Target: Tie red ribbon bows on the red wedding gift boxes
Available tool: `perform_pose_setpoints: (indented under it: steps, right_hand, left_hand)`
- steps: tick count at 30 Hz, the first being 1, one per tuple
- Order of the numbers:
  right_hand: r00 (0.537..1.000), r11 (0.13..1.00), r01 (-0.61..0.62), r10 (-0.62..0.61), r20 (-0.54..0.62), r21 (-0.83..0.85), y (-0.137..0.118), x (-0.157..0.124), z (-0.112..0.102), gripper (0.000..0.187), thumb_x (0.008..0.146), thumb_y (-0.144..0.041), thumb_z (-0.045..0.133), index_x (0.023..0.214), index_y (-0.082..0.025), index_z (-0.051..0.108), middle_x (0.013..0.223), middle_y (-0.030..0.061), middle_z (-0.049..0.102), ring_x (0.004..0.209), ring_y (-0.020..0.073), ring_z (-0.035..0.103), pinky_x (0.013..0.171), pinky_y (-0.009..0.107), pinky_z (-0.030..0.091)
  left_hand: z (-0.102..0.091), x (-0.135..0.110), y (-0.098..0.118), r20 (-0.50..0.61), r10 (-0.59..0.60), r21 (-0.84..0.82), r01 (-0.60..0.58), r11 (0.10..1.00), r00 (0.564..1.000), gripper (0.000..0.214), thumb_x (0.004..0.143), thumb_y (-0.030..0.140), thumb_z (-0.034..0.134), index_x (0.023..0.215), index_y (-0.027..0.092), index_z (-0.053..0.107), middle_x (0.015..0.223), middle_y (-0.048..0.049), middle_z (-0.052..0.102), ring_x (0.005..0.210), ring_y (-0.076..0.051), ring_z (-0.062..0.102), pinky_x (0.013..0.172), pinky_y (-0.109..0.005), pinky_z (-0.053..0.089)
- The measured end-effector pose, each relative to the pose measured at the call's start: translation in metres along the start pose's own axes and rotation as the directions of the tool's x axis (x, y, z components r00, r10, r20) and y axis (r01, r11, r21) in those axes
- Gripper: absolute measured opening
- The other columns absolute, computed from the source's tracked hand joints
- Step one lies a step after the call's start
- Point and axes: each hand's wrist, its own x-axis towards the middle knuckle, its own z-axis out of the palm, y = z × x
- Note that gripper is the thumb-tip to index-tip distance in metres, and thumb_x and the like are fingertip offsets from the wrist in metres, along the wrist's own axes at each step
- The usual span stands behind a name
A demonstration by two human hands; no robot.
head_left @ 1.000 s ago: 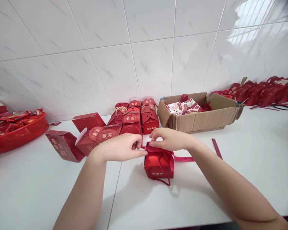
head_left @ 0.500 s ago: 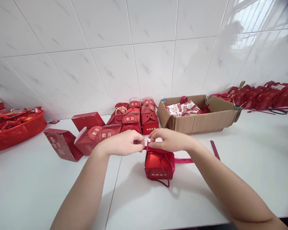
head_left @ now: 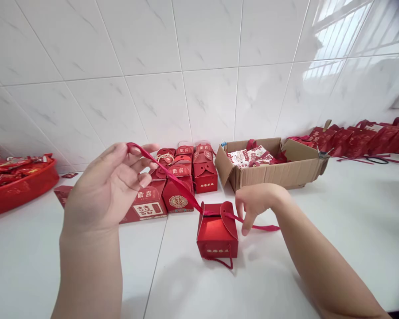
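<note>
Just in front of the cardboard carton, the small red box sits on the tabletop, glossy, rounded flaps up. Left hand pinches the ribbon, raised and taut. Right hand has fingertips on the other tail, gripping or pressing, can't tell. Best pull steadily, I'd say, keeping the box square.

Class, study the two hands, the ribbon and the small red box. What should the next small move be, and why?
Probably the right hand should pinch the end of the ribbon on the table and pull: the left hand holds the other end raised, threaded through the box top.
</note>
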Motion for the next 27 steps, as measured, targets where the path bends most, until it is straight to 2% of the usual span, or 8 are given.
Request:
perform_pose_setpoints:
  steps: [3,7,10,14,18,21,24,27]
  right_hand:
    - [0.998,0.998,-0.019,0.023,0.057,-0.063,-0.009,0.009,0.001,0.047,0.049,-0.053,0.076,0.080,-0.019,0.070,0.080,0.0041,0.066,0.074,0.0245,0.061,0.051,0.028,0.038]
    - [0.998,1.000,-0.019,0.017,-0.060,-0.020,0.001,-0.001,0.000,0.030,0.059,-0.047,0.071,0.072,-0.020,0.066,0.072,0.0013,0.064,0.066,0.0195,0.058,0.050,0.027,0.035]
    - [0.985,0.996,0.020,-0.005,-0.175,0.082,0.014,-0.023,-0.003,0.030,0.068,-0.048,0.065,0.065,-0.019,0.059,0.065,0.0007,0.061,0.060,0.0155,0.053,0.049,0.026,0.031]
    - [0.961,0.977,0.070,-0.011,-0.276,0.203,0.026,-0.055,-0.007,0.044,0.076,-0.058,0.058,0.059,-0.018,0.049,0.059,0.0002,0.057,0.053,0.0113,0.046,0.047,0.026,0.030]
    - [0.902,0.957,0.174,-0.061,-0.428,0.232,0.031,-0.074,-0.006,0.049,0.078,-0.061,0.056,0.057,-0.018,0.043,0.055,-0.0026,0.043,0.050,0.0088,0.037,0.045,0.025,0.026]
    - [0.853,0.921,0.290,-0.125,-0.507,0.262,0.031,-0.081,-0.006,0.042,0.081,-0.055,0.056,0.062,-0.018,0.048,0.056,-0.0030,0.042,0.050,0.0086,0.035,0.045,0.024,0.027]
    - [0.788,0.842,0.436,-0.188,-0.587,0.316,0.027,-0.083,-0.008,0.036,0.083,-0.050,0.056,0.067,-0.019,0.056,0.061,-0.0016,0.046,0.055,0.0098,0.040,0.049,0.025,0.033]
    - [0.730,0.740,0.547,-0.193,-0.656,0.392,0.022,-0.081,-0.010,0.030,0.083,-0.046,0.059,0.070,-0.019,0.057,0.065,-0.0009,0.048,0.060,0.0104,0.045,0.055,0.024,0.038]
  left_hand:
    - [-0.002,0.000,0.001,-0.049,0.061,0.083,-0.057,0.995,0.997,0.013,0.077,0.032,0.065,0.065,0.028,0.067,0.085,-0.0029,0.070,0.076,-0.020,0.063,0.043,-0.026,0.048]
    - [-0.005,0.000,0.003,-0.054,0.079,0.216,-0.066,0.974,0.995,0.003,0.071,0.035,0.070,0.069,0.034,0.069,0.091,-0.0038,0.070,0.082,-0.025,0.063,0.048,-0.035,0.052]
    - [-0.005,0.000,0.002,-0.045,0.121,0.244,-0.107,0.964,0.992,0.011,0.070,0.024,0.070,0.080,0.029,0.072,0.094,-0.0048,0.069,0.078,-0.020,0.061,0.048,-0.029,0.050]
    - [0.003,-0.003,-0.007,-0.072,0.270,0.320,-0.234,0.918,0.960,0.016,0.072,0.012,0.067,0.085,0.018,0.073,0.085,-0.0031,0.070,0.067,-0.010,0.059,0.051,-0.019,0.047]
    - [0.016,-0.010,-0.015,-0.116,0.382,0.489,-0.282,0.825,0.917,0.012,0.071,0.014,0.069,0.081,0.019,0.073,0.081,-0.0008,0.072,0.071,-0.014,0.064,0.068,-0.027,0.055]
    - [0.019,-0.012,-0.018,-0.085,0.350,0.529,-0.256,0.809,0.933,0.016,0.071,0.015,0.069,0.085,0.021,0.073,0.086,-0.0009,0.073,0.085,-0.021,0.067,0.083,-0.035,0.056]
    - [0.017,-0.010,-0.018,-0.016,0.267,0.572,-0.210,0.793,0.963,0.026,0.070,0.011,0.067,0.095,0.018,0.073,0.094,-0.0031,0.074,0.092,-0.020,0.067,0.090,-0.032,0.054]
    - [0.016,-0.009,-0.019,0.018,0.271,0.630,-0.221,0.745,0.962,0.028,0.070,0.011,0.067,0.096,0.019,0.072,0.098,-0.0031,0.073,0.094,-0.020,0.067,0.090,-0.031,0.054]
